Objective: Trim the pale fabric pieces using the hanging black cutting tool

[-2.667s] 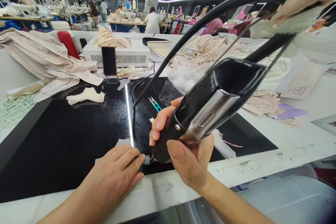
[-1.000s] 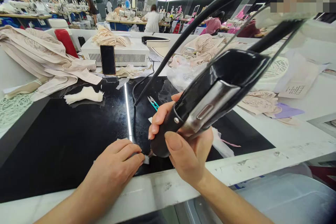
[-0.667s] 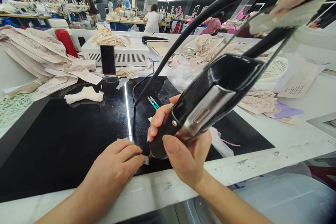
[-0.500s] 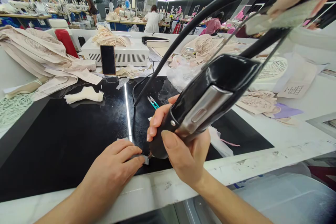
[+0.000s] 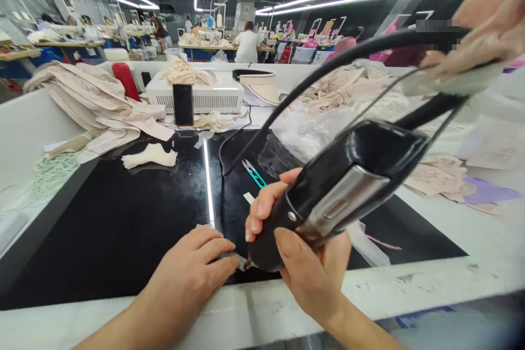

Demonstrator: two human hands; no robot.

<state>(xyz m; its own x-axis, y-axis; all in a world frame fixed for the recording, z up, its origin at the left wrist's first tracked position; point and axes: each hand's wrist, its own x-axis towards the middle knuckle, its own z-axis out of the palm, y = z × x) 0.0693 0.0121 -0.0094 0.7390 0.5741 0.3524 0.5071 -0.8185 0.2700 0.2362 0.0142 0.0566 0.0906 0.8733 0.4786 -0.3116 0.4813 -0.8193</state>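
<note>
My right hand [image 5: 303, 251] is wrapped round a black hand tool [image 5: 340, 186] with a metal plate on its side and a thick black cable [image 5: 328, 68] running up to the right. The tool's tip points down at the black work surface [image 5: 102, 224]. My left hand [image 5: 192, 270] lies flat on that surface, fingertips pressing a small pale scrap of fabric [image 5: 240, 260] right beside the tool's tip. Most of the scrap is hidden under my fingers.
Teal-handled snips [image 5: 254, 173] lie behind the tool. A white fabric piece [image 5: 150, 156], beige garment piles [image 5: 94, 104], a white machine box [image 5: 197, 95] and a dark phone [image 5: 182, 104] stand further back. Clear plastic and lace pieces lie to the right. Other people work at distant tables.
The view has tilted and shifted slightly, so hands and tool sit lower and further right in frame. Both hands keep the same hold; the tool's tip stays at the scrap.
</note>
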